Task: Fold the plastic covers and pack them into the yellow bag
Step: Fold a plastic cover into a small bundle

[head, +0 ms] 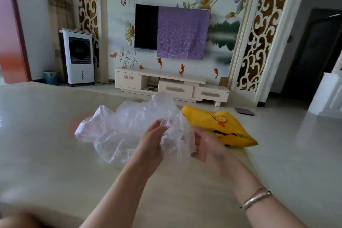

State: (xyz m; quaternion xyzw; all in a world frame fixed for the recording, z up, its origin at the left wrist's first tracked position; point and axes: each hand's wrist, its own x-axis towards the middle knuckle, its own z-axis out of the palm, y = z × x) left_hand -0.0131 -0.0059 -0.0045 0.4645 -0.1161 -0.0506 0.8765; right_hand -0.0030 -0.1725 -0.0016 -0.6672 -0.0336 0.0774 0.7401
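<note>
A crumpled clear plastic cover (127, 124) spreads over the pale table (46, 135), bunched and lifted at its right end. My left hand (151, 140) grips that bunched part from the left, fingers curled into the plastic. My right hand (205, 144) holds the same bunch from the right, its fingers partly hidden behind the film. The yellow bag (222, 126), printed with red and black marks, lies flat on the table just behind and to the right of my right hand.
Beyond the table stand a low white TV cabinet (166, 83), a wall TV half draped in purple cloth (181, 33) and a white air cooler (78, 57). A small dark flat object (244, 111) lies on the floor at right.
</note>
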